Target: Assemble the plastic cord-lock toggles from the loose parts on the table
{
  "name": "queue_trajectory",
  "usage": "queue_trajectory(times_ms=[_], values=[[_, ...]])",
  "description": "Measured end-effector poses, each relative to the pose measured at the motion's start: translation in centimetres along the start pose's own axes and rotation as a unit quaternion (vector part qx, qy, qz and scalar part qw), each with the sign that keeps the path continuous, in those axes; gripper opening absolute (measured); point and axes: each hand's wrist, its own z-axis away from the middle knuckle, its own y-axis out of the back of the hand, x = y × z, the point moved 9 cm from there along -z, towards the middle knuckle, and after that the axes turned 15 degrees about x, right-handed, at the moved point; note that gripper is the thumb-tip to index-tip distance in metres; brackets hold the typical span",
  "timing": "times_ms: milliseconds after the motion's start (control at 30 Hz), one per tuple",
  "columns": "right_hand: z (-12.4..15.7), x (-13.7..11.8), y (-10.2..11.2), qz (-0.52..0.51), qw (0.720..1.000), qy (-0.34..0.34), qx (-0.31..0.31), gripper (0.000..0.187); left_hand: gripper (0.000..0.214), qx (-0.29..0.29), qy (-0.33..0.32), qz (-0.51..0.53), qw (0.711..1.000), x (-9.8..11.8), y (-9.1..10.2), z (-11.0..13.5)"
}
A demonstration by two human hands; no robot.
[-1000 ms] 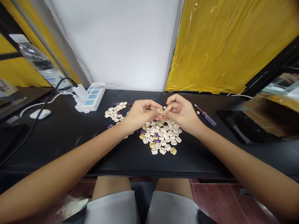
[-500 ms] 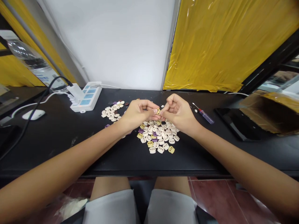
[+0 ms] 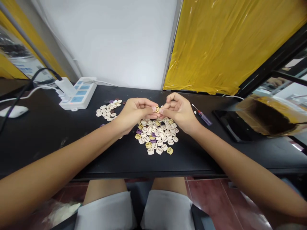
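Note:
Between the fingertips of both hands is a small yellow two-hole cord lock (image 3: pixel 157 109), raised above the pile. My left hand (image 3: pixel 137 112) pinches its left side with thumb and fingers. From the other side, my right hand (image 3: pixel 180 111) holds it with the thumb and index finger, the other fingers curled. Below lies a heap of cord locks (image 3: pixel 158 135), mostly cream, with some yellow, purple and dark ones. A smaller group of cord locks (image 3: pixel 107 110) lies beyond my left wrist, partly hidden by it.
A white power strip (image 3: pixel 80 94) with plugs and cables stands at the back left, near a white mouse (image 3: pixel 14 111) and a water bottle (image 3: pixel 26 57). On the right are a screwdriver (image 3: pixel 204 117), a black phone (image 3: pixel 232 126) and an open cardboard box (image 3: pixel 273 116).
The view has shifted, so everything appears slightly further left. Both hands still hold the yellow cord lock, which has turned a little between the fingertips.

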Motion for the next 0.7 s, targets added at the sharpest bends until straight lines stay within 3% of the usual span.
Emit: queue_trajectory(times_ms=[233,500,600,700], values=[[-0.5,0.5,0.1,-0.030,0.998,-0.012,-0.052,0.047,0.008,0.010,0.060,0.053,0.997,-0.9,0.1,0.2],[-0.8,0.5,0.0,-0.001,0.998,-0.027,-0.063,0.047,0.005,-0.006,0.019,0.016,1.000,-0.7,-0.4,0.2],[-1.5,-0.1,1.7,0.065,0.996,-0.033,-0.059,0.047,0.007,-0.008,-0.023,-0.035,0.999,0.0,-0.2,-0.1],[-2.5,-1.4,4.6,0.189,0.981,-0.021,-0.042,0.032,0.007,-0.006,-0.081,-0.086,0.993,1.3,0.2,-0.5]])
